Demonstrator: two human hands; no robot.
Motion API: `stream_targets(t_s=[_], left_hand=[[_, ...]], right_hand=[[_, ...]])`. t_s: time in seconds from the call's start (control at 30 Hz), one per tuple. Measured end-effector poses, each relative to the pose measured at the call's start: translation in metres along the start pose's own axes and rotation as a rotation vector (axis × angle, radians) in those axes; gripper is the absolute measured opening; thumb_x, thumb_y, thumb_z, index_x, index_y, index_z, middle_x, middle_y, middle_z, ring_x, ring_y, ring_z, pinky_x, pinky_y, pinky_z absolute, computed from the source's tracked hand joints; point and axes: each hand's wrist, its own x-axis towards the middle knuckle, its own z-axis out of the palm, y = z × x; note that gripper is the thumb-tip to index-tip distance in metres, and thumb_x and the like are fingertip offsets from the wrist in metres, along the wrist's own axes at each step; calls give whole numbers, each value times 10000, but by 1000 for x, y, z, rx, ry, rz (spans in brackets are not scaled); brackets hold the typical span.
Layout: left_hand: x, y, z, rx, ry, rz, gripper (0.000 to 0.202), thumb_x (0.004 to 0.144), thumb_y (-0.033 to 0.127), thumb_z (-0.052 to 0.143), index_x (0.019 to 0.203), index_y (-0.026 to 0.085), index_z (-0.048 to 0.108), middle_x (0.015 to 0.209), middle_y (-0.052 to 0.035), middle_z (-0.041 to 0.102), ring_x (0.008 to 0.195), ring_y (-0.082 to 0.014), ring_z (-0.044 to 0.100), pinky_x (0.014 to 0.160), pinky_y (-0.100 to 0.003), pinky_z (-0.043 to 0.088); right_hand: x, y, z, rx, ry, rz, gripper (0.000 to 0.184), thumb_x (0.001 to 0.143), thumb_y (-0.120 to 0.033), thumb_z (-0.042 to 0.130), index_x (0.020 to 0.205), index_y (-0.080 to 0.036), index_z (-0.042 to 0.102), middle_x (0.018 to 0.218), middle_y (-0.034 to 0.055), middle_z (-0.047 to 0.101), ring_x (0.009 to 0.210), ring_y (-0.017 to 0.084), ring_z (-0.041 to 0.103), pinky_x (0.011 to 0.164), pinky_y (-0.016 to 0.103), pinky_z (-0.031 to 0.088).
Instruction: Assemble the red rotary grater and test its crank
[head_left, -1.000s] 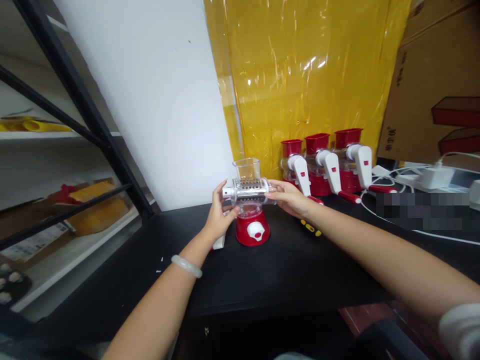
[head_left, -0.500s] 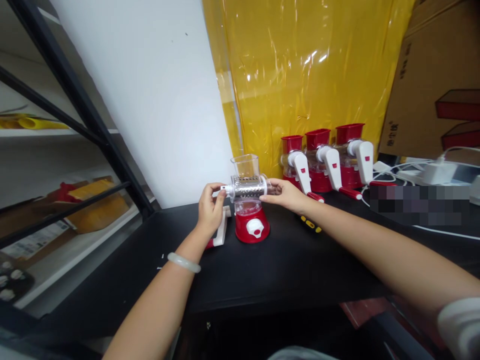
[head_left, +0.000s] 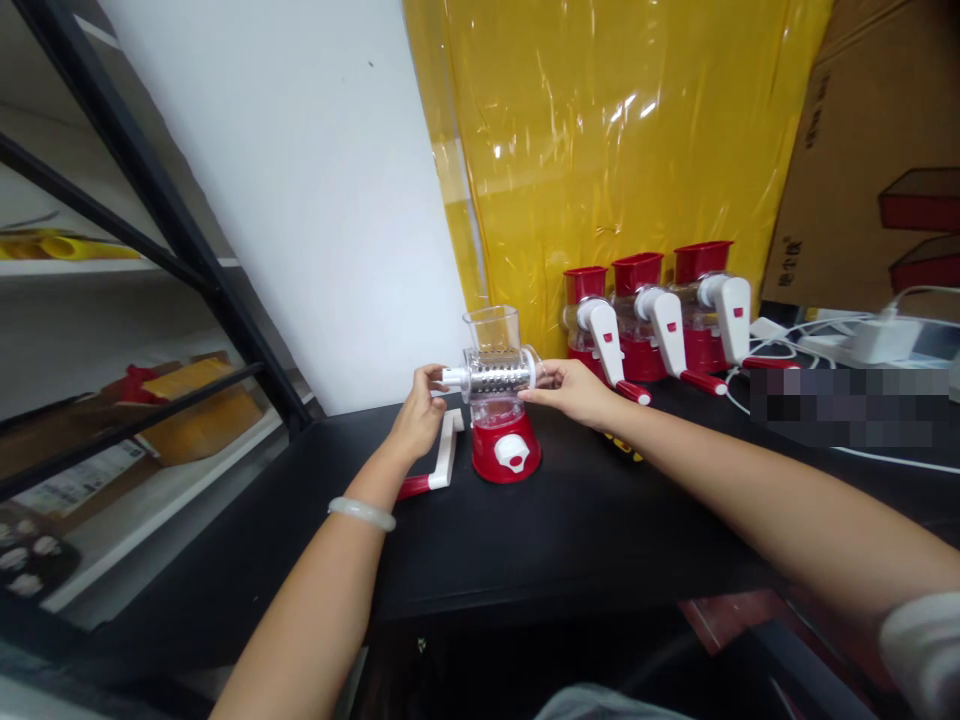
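Note:
A rotary grater [head_left: 507, 440] with a red base and a clear body stands upright on the black table [head_left: 480, 560]. Inside its body lies a metal grating drum [head_left: 499, 375], whose white shaft [head_left: 454, 377] sticks out to the left. My right hand [head_left: 574, 388] grips the clear right end of the body between thumb and fingers. At the shaft's tip is my left hand [head_left: 421, 408], thumb and fingers parted; whether a fingertip still touches it I cannot tell. Below that hand rests a loose white crank handle [head_left: 444, 455] with a red grip.
Several like things stand behind on the right: red-and-white rotary graters [head_left: 649, 300] in a row with cranks fitted. White cables and a charger [head_left: 885, 340] lie farther right before a cardboard box [head_left: 847, 200]. A black-framed shelf [head_left: 142, 200] stands at left.
My left thumb has come off the shaft and the hand has drawn slightly left, showing more of shaft and crank. My right hand keeps its hold.

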Motion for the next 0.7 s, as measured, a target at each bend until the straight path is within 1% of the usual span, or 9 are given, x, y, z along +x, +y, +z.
stream_targets(t_s=[0.13,0.2,0.3,0.37,0.4,0.47,0.57,0.63,0.7], left_hand=[[-1,-7,-6,137,-228,-153,620,856,659,422,1202,146,467,1170,-165,557,1027,-285,571,891,-466,474],[-1,-5,-8,183,-302,-210,598,806,595,555,1193,144,485,1162,-160,576,1042,-301,574,906,-484,464],[-2,-1,-8,304,-393,-243,823,584,556,780,1233,138,493,1224,-179,553,1123,-344,544,961,-494,443],[-2,1,-7,399,-419,-288,969,468,539,840,1269,122,487,1269,-206,523,1170,-370,521,992,-485,430],[-3,1,-6,442,-421,-324,981,455,537,842,1268,112,494,1270,-218,523,1167,-377,528,986,-480,437],[-4,1,-2,510,-419,-396,853,506,515,814,1199,97,543,1205,-225,574,1088,-374,586,921,-463,476],[-6,-2,4,576,-402,-433,424,650,386,711,975,129,622,997,-183,678,909,-334,665,787,-413,514],[-6,-6,6,582,-331,-411,228,695,300,646,881,171,620,897,-146,706,850,-313,685,729,-384,519],[-5,-9,6,576,-181,-363,192,704,268,631,878,195,602,870,-130,716,846,-309,693,704,-376,522]], right_hand=[[0,-1,0,58,19,22,316,630,-263,801,919,-173,709,941,63,745,899,190,697,903,384,525],[0,-2,1,67,20,32,325,622,-258,804,920,-172,707,945,65,744,903,190,695,908,388,522],[-1,-4,2,53,29,27,314,623,-259,801,909,-173,705,938,65,742,888,188,693,899,387,525],[-1,-5,3,41,39,15,298,629,-259,795,898,-172,700,931,65,740,877,188,691,885,384,528],[-2,-6,4,33,47,11,290,630,-261,793,889,-171,697,924,65,740,870,187,690,878,382,529],[-2,-6,6,17,69,1,273,631,-263,789,866,-168,687,903,62,738,852,185,688,867,382,530],[-1,-4,7,3,97,-17,252,634,-269,782,837,-167,672,888,63,736,844,188,687,860,383,530],[0,0,5,-6,118,-30,250,638,-281,780,828,-168,665,899,72,734,859,196,688,862,386,529],[2,4,1,-30,155,-38,264,640,-304,783,828,-168,659,905,79,733,866,201,688,863,389,528]])
